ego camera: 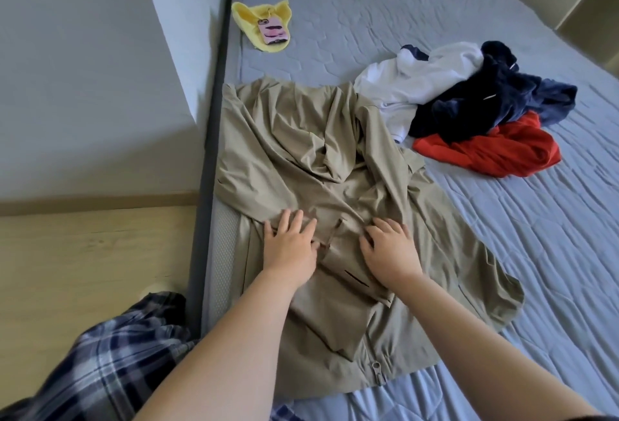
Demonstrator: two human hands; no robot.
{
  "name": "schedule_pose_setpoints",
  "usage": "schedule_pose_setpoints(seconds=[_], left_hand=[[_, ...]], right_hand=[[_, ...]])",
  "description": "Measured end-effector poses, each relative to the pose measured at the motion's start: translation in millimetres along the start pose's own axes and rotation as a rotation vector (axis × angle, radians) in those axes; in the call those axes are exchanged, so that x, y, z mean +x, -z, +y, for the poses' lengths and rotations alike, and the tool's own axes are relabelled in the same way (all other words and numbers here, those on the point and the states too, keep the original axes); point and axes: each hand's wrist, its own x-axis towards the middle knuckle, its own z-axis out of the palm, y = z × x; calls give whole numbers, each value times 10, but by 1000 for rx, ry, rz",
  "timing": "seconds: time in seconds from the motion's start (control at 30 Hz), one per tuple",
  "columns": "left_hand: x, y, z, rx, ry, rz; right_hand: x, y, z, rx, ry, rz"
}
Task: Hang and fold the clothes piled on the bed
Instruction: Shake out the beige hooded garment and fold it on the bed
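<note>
**A:** Head cam, which step is this?

**B:** Smoothing, I reckon. Left hand (290, 248) and right hand (390, 251) both press flat, gripping nothing, on the tan zip-front jacket (301, 152) at 6 o'clock on the grey quilted bed (435, 35). Folding it needs the sleeves tucked in. White-navy-red clothes pile (469, 109) waits at 2 o'clock.

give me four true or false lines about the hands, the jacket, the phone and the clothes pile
1. The left hand and right hand both rest on the tan jacket. True.
2. The phone lies on the red garment. False: it lies on the yellow cloth.
3. The tan jacket is on a hanger. False: it lies spread on the bed.
4. A white garment is piled with a navy garment. True.
</note>
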Motion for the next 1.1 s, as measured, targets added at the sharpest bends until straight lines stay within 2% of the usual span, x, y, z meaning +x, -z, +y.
schedule_pose_setpoints(seconds=[0.07, 0.1, 0.27, 0.33, 0.43, 0.53, 0.63, 0.73, 0.8, 0.87, 0.93, 1.0, 1.07, 1.1], left_hand=[[47, 89, -103, 2, 71, 39], [85, 132, -163, -2, 118, 41], [311, 350, -358, -114, 306, -36], [377, 369, -412, -166, 341, -51], [402, 318, -527, -231, 362, -36], [406, 334, -582, -418, 434, 144], [398, 390, -602, -686, 635, 458], [406, 443, -736, -1048, 895, 637], [453, 442, -858, -1314, 1020, 657], [529, 416, -968, -1583, 1017, 612], [574, 410, -1021, -1738, 966, 498], [595, 418, -1063, -1659, 923, 407], [604, 433, -1086, -1602, 907, 418], [591, 452, -1073, -1665, 877, 427]], right_hand=[[147, 136, -118, 134, 22, 184], [247, 193, -200, 151, 57, 206], [892, 316, -715, 115, 181, 147], [1129, 284, -786, -30, 251, 108], [1415, 263, -703, -303, 323, -39], [1509, 353, -465, -366, 182, -47], [1430, 394, -202, -250, 75, 156], [1171, 353, -264, 39, 212, 360], [1014, 317, -458, 183, 381, 433], [973, 236, -681, 207, 433, 350], [1025, 172, -907, 223, 297, 151], [1138, 136, -1067, 246, 131, 19], [1250, 133, -1123, 207, 65, -28], [1290, 145, -1114, 193, 49, -29]])
